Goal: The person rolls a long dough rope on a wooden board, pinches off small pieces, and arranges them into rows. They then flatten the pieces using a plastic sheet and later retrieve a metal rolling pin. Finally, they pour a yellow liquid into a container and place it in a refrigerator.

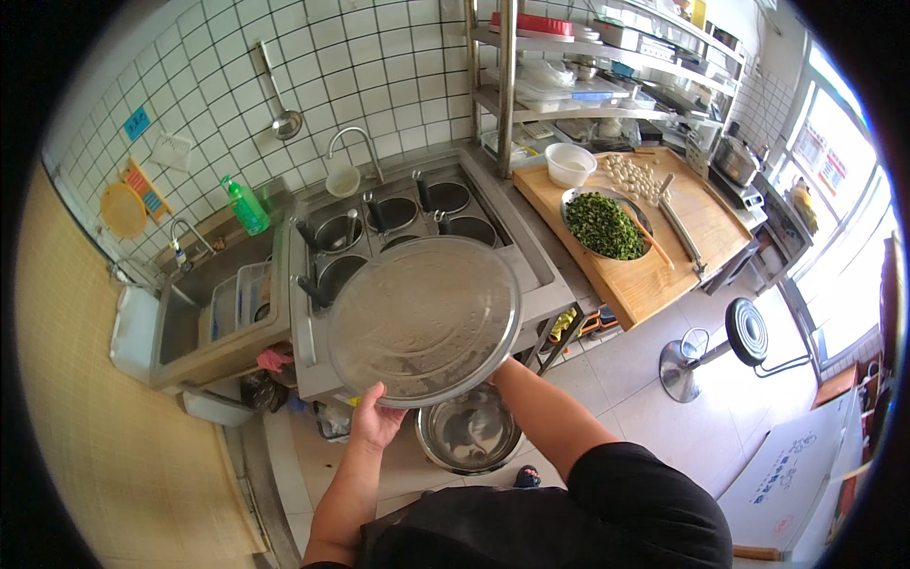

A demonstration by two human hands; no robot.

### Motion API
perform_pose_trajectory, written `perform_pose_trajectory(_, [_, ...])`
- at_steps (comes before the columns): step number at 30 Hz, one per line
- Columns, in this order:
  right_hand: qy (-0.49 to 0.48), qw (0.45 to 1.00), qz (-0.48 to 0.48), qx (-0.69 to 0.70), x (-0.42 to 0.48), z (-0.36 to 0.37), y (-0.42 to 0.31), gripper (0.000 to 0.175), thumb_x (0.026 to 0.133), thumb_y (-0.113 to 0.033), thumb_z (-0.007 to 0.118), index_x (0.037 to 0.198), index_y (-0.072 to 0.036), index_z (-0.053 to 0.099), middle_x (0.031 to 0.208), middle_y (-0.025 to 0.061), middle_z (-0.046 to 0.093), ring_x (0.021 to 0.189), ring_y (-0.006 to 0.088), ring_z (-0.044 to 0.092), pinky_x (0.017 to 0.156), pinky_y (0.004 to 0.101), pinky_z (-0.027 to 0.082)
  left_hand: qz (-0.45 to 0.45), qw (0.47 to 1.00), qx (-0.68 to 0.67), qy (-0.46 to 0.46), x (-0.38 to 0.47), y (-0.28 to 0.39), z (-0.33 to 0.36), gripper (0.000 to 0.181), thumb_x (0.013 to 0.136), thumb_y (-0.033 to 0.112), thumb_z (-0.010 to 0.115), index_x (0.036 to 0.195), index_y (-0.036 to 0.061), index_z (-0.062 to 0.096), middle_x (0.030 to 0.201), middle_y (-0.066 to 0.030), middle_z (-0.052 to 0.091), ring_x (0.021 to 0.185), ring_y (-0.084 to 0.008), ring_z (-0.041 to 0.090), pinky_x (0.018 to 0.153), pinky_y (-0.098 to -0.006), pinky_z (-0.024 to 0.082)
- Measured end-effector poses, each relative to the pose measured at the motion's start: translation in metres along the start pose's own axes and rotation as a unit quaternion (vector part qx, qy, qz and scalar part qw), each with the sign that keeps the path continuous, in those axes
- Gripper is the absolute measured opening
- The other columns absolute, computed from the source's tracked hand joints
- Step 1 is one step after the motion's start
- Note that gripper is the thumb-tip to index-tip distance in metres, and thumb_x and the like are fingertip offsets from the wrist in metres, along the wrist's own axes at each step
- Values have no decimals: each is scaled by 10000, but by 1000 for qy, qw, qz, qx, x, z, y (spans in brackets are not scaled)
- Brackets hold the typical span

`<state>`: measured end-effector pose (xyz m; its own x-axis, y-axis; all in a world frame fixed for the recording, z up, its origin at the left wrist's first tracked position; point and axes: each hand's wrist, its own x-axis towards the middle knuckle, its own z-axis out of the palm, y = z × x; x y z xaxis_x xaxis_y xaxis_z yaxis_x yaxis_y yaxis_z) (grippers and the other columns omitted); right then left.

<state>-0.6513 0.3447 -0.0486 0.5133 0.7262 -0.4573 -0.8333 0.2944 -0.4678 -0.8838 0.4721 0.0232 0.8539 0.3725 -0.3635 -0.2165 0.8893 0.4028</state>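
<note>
A large round metal lid or shallow tray [426,320], its surface marked with water drops, is held out level before me. My left hand [377,418] grips its near left edge, thumb on top. At the near right edge is my right hand [502,371], mostly hidden beneath the rim. Under the disc, a noodle cooker [530,267] with several round wells and black-handled baskets is partly covered. Below my hands stands a shiny, wide steel pot or basin [469,435], close to the floor.
A sink [185,334] with plastic baskets lies left. On the right, a wooden board [700,227] holds chopped greens [604,224] in a bowl, small dough pieces [633,176] and a white tub [569,167]. A round stool [746,331] stands on the floor at right.
</note>
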Motion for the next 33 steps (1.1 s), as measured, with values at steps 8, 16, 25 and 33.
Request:
perform_pose_trajectory(8, [141,983,70,-93,-194,-234,-6,351,976,-350,338,1226,-150,481,1088,36,581,1013,200,542,852,355,432,47,998,22,28,39,12,-27,210,835,180,627,994,52,577,983,-103,656,883,-256,650,729,-401,583])
perform_pose_trajectory(16, [323,934,117,-99,-328,-354,1,367,956,-326,336,1240,-147,484,1144,47,578,1047,217,544,867,361,432,70,993,-53,85,106,-14,-59,189,839,175,629,903,2,585,825,-130,662,685,-245,631,710,-392,582])
perform_pose_trajectory(25, [206,585,-119,-776,-399,-459,-7,225,701,-149,632,888,-145,506,858,16,574,811,198,572,663,327,479,27,945,140,293,108,-41,-4,818,799,584,600,1316,-15,396,1336,-141,443,1229,-233,446,1037,-361,346])
perform_pose_trajectory(33, [666,715,-196,-78,-605,-401,15,311,817,-269,631,1055,-72,603,840,33,614,714,147,570,602,309,475,-197,839,506,-12,101,-241,71,456,874,349,551,1171,24,432,1163,-119,468,1082,-282,415,912,-401,347])
